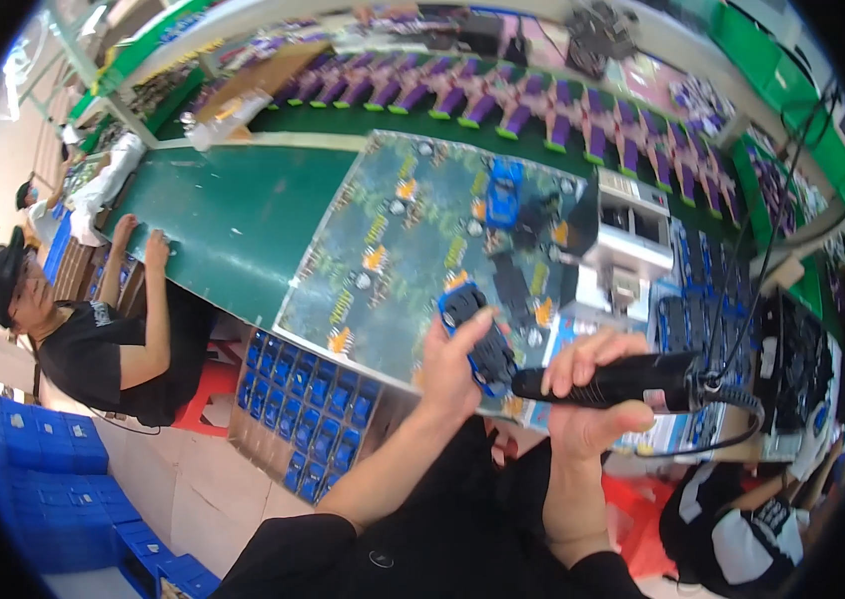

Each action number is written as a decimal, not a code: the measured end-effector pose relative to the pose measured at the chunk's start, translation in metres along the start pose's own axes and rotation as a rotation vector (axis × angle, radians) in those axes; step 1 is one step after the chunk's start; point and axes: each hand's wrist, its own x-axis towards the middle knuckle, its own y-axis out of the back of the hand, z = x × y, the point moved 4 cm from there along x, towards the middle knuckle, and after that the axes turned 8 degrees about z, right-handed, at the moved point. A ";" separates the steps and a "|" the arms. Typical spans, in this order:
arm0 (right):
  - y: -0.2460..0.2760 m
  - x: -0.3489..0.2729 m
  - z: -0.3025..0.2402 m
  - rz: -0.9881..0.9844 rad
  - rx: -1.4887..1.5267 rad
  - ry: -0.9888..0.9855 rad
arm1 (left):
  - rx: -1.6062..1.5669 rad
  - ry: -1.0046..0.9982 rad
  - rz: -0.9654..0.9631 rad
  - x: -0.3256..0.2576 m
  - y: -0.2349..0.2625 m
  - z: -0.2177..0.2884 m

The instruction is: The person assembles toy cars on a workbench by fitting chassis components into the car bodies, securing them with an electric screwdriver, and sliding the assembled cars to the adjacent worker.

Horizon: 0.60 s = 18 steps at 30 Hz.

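Observation:
My left hand [450, 374] is closed round a blue toy car [487, 347], its dark underside turned up, above the near edge of the printed mat [333, 290]. In my right hand [582, 419] lies a black electric screwdriver [632, 383], held level with its tip pointing left. That tip meets the lower end of the car in this view; whether it touches a screw cannot be made out. Farther off on the mat rests another blue toy car [503, 195], with a flat dark part [511, 282] nearer to me.
A silver metal device [617, 250] stands right of the mat. Blue and black parts [702, 309] lie beyond it. A cardboard box [251, 446] of blue cars sits below the table's left edge. Purple figures [487, 105] line the far belt. A co-worker [108, 344] sits at left.

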 end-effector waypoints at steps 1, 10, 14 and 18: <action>-0.002 0.002 0.002 -0.026 0.003 0.000 | 0.004 -0.035 -0.001 0.002 0.000 0.005; -0.007 -0.003 0.002 0.017 -0.066 0.024 | -0.055 -0.082 -0.023 0.002 0.011 0.012; -0.001 -0.006 0.010 -0.045 0.102 -0.035 | -0.038 -0.186 -0.030 0.000 0.015 0.017; -0.005 -0.006 0.019 -0.037 0.103 -0.057 | -0.028 -0.227 0.002 -0.001 0.022 0.022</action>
